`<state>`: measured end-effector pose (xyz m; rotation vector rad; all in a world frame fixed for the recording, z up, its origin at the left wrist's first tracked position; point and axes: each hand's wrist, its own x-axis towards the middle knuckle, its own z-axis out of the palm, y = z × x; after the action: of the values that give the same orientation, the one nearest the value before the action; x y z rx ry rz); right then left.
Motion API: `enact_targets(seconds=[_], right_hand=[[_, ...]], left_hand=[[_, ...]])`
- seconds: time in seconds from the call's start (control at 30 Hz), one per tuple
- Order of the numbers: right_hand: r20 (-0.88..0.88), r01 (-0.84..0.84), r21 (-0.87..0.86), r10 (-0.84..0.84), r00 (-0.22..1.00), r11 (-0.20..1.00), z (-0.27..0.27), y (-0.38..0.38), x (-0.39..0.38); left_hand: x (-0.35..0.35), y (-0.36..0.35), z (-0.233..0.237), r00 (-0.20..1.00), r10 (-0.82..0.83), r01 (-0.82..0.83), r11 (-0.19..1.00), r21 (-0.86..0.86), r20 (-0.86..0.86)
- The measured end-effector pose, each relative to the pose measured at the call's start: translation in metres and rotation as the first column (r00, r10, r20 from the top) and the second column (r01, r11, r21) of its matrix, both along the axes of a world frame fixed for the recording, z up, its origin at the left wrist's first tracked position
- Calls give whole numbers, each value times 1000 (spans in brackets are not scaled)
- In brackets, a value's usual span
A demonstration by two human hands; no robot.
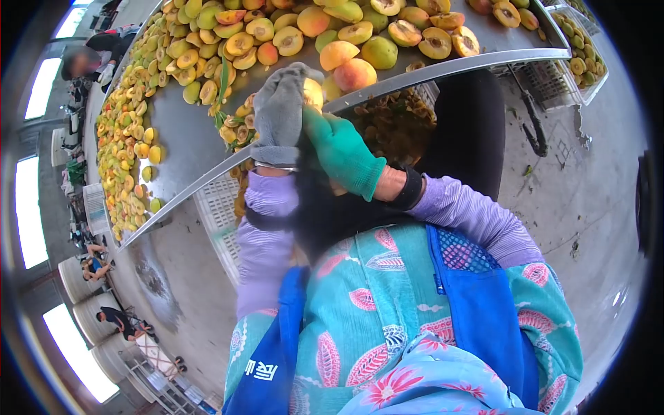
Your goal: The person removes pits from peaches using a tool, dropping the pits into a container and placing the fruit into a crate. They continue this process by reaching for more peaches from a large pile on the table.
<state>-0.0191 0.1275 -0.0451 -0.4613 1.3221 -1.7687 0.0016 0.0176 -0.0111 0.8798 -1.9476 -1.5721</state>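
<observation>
Head view: round yellow fruit [313, 95] in a gloved grasp

The left hand [278, 111], in a grey fabric glove, grasps it at the near edge of a silver metal desk [197, 142]. The right hand [346, 152], in a green glove, curls just below; whether it grips anything is hidden. Halved yellow-orange fruits [288, 41] lie beyond.

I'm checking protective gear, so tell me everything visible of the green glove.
The green glove covers the right hand. It is plain, apparently fabric, its cuff ending at the wrist, short of a dark band. It angles toward the grey-gloved left hand, seemingly touching it, beside a yellow fruit near the table's metal edge; its far end is unclear.
</observation>
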Motion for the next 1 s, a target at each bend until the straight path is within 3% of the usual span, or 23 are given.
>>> enact_targets(seconds=[0.1,0.2,0.23,0.33,0.37,0.47,0.5,0.53,0.6,0.63,0.7,0.73,0.8,0.83,0.87,0.9,0.93,0.97,1.0], right_hand=[[-12,-67,-84,66,998,994,-10,-2,-6],[61,-256,-55,259,964,965,-22,3,-23],[117,-343,99,332,936,934,6,16,-31],[437,-210,65,162,885,976,34,12,-11],[457,-187,67,136,879,980,43,12,-13],[386,-290,92,234,892,953,41,9,-19],[268,-457,128,412,871,880,43,17,-30],[450,-479,-32,441,777,877,45,16,-28],[718,-408,-341,515,469,847,46,10,-21],[701,-348,-564,657,276,749,42,4,-21],[626,-306,-712,769,132,632,47,2,-25],[584,-265,-773,810,58,576,47,6,-28],[557,-290,-785,829,55,547,40,23,-39],[638,-362,-684,760,125,634,26,34,-48],[700,-413,-570,683,208,710,11,39,-52],[766,-467,-409,573,292,784,3,41,-48],[810,-506,-225,449,378,833,-4,45,-44],[817,-519,-31,320,479,854,-7,45,-45],[769,-510,4,324,552,860,3,43,-47]], left_hand=[[3,1,-15,985,87,-65,987,150,-147],[11,-6,-6,963,-262,252,957,-144,-60],[16,-19,-4,900,-436,427,871,-242,17],[5,-5,7,987,-151,144,982,125,52],[3,2,4,998,-11,23,978,206,-58],[3,3,4,993,17,18,953,301,-115],[8,-10,4,983,-148,176,925,337,-107],[12,-19,3,962,-239,268,919,288,-130],[16,-32,5,895,-419,442,880,174,-153],[12,-20,6,764,-241,608,579,543,-598],[25,-9,16,872,246,142,699,701,-423],[52,-10,13,861,352,-2,724,690,-367],[105,-12,6,799,552,-304,715,629,-241],[137,-32,1,839,532,-419,763,492,-111],[160,-56,-1,889,416,-449,875,183,191],[180,-77,-6,672,312,-162,947,-279,671],[173,-83,0,600,326,26,904,-426,730],[145,-85,14,673,319,74,869,-489,668],[99,-77,33,751,301,38,869,-493,587]])
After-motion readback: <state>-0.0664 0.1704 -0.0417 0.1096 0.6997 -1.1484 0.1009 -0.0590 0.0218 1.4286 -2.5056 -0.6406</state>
